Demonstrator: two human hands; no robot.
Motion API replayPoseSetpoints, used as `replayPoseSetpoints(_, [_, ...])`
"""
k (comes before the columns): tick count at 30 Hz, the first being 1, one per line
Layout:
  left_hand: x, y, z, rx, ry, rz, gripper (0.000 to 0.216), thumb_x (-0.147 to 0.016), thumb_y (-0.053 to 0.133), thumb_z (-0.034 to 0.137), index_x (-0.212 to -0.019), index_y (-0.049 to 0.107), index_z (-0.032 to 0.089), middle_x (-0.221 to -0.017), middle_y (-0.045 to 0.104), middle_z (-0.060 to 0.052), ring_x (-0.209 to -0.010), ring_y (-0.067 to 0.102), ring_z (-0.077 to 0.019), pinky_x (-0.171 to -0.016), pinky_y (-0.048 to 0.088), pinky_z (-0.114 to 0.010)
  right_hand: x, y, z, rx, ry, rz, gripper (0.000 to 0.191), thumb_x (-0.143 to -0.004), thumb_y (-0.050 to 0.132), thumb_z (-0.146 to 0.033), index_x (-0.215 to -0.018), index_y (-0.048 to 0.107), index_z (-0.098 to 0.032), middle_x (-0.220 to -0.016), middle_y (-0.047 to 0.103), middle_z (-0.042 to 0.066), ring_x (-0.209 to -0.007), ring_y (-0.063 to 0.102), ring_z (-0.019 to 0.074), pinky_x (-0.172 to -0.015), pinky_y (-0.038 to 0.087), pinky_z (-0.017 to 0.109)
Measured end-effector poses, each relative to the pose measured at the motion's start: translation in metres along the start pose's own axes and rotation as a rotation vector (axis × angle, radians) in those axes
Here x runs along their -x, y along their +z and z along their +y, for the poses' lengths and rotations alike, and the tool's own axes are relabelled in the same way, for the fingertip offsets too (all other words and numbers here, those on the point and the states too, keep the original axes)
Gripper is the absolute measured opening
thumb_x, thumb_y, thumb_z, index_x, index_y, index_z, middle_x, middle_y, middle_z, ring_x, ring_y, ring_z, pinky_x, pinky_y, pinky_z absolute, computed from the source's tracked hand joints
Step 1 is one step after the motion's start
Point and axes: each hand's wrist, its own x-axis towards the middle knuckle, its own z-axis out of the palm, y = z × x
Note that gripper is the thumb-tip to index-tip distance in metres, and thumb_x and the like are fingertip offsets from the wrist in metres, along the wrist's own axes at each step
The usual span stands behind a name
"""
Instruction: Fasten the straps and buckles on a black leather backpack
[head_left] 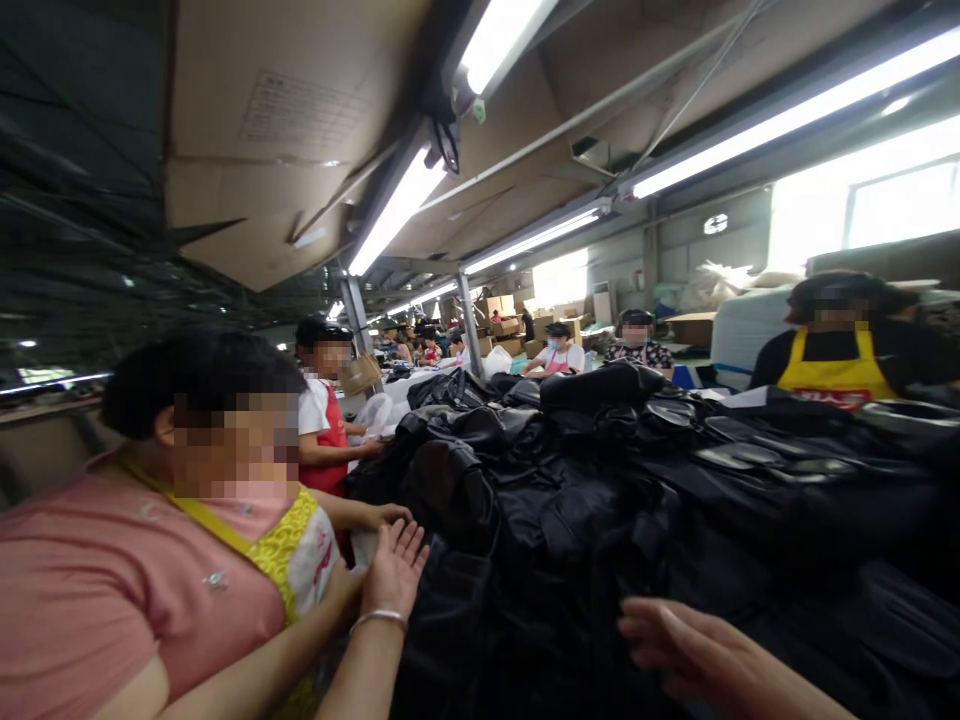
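While the left hand (394, 570) lifts open-palmed, holding nothing, the right hand (690, 650) lies flat, fingers spread, on the black pile (600, 500) (heaped across the table); better to grip one piece firmly.

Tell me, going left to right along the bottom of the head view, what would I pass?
Co-worker's pink sleeve → co-worker's yellow apron → hand with a bracelet → heap of black garments → bare hand at the lower right.

I see a heap of black garments (600, 480), glossy and smooth like coated cloth; a thin metal bangle (379, 619) shines; cardboard (277, 130) overhead looks matt.
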Motion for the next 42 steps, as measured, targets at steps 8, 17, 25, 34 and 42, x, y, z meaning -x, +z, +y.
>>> replayPoseSetpoints(8, [0.028, -0.01, -0.02, 0.113, -0.05, -0.042, 0.045, -0.099, 0.03, 0.048, -0.117, 0.061, 0.022, -0.144, 0.05, -0.009, -0.136, 0.043, -0.0213, -0.118, 0.023, -0.049, -0.13, 0.187, -0.02, -0.595, 0.082, -0.144, 0.064, -0.099, 0.026, -0.061, -0.146, 0.036, -0.018, -0.15, 0.04, 0.011, -0.13, 0.047, 0.0267, -0.11, 0.033, 0.042])
replayPoseSetpoints(17, [0.036, -0.011, -0.025, 0.247, -0.082, 0.083, 0.052, -0.099, 0.025, 0.046, -0.128, 0.052, 0.013, -0.146, 0.046, -0.017, -0.137, 0.041, -0.0221, -0.118, 0.026, -0.041, -0.181, 0.269, 0.025, -0.717, 0.108, -0.02, 0.065, -0.099, 0.031, -0.059, -0.142, 0.041, -0.011, -0.144, 0.047, 0.014, -0.128, 0.048, 0.0261, -0.113, 0.029, 0.04])
replayPoseSetpoints(25, [0.025, -0.016, -0.015, 0.278, -0.067, 0.175, 0.049, -0.099, 0.026, 0.047, -0.124, 0.055, 0.016, -0.145, 0.048, -0.014, -0.137, 0.042, -0.023, -0.118, 0.026, -0.045, -0.201, 0.291, 0.038, -0.711, 0.126, 0.073, 0.062, -0.098, 0.033, -0.059, -0.139, 0.045, -0.014, -0.144, 0.048, 0.014, -0.126, 0.051, 0.028, -0.11, 0.033, 0.043])
replayPoseSetpoints(34, [0.023, -0.009, -0.028, 0.299, -0.084, 0.178, 0.047, -0.098, 0.028, 0.045, -0.12, 0.056, 0.014, -0.144, 0.048, -0.015, -0.137, 0.042, -0.0227, -0.119, 0.025, -0.042, -0.204, 0.289, 0.039, -0.727, 0.143, 0.086, 0.063, -0.097, 0.035, -0.059, -0.138, 0.044, -0.013, -0.142, 0.049, 0.015, -0.123, 0.053, 0.0275, -0.107, 0.037, 0.041])
replayPoseSetpoints(42, [0.019, 0.013, -0.023, 0.337, -0.059, 0.156, 0.051, -0.098, 0.029, 0.045, -0.127, 0.052, 0.011, -0.142, 0.049, -0.018, -0.136, 0.044, -0.0223, -0.117, 0.029, -0.036, -0.204, 0.287, 0.022, -0.752, 0.097, 0.075, 0.062, -0.095, 0.038, -0.059, -0.138, 0.046, -0.014, -0.138, 0.052, 0.014, -0.116, 0.058, 0.0251, -0.101, 0.044, 0.037])
